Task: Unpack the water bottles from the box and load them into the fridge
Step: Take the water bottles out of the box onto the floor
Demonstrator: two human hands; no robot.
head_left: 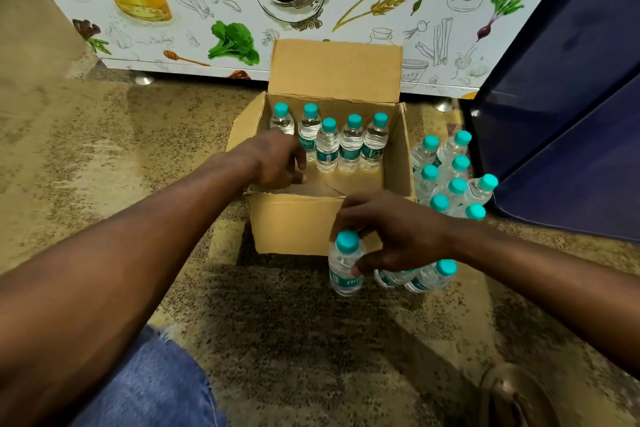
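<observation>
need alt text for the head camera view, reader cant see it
A person crouches over an open cardboard box on the floor: the left hand reaches in toward five upright water bottles, while the right hand grips a bottle set down in front of the box. More bottles stand right of the box, before a fridge decorated with food drawings.

Speckled floor [104, 156], blue denim knee [152, 388], perhaps a sandal [512, 399].
</observation>
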